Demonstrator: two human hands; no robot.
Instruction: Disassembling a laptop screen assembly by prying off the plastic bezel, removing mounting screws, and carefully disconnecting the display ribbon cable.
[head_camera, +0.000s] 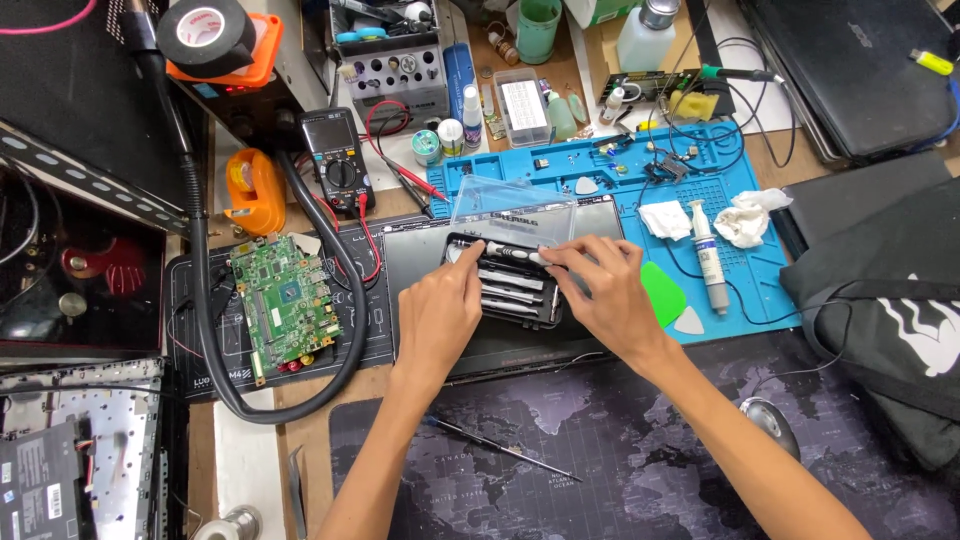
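Observation:
A black screwdriver kit case (520, 300) lies open on a dark laptop shell (420, 250), its clear lid (512, 208) tipped back. Both hands rest on the case. My left hand (440, 312) pinches one end of a silver-and-black screwdriver (505, 252) lying along the case's top row. My right hand (610, 290) grips the other end of the same screwdriver with its fingertips. More metal tools lie in rows below it in the case.
A green circuit board (285, 300) lies at left beside a thick black hose (195, 250). Behind are a multimeter (335, 150), a blue work mat (650, 170) with small parts, a paste syringe (708, 260), crumpled tissues (745, 218), green picks (662, 293). A black bag (890, 300) sits right; tweezers (500, 448) near.

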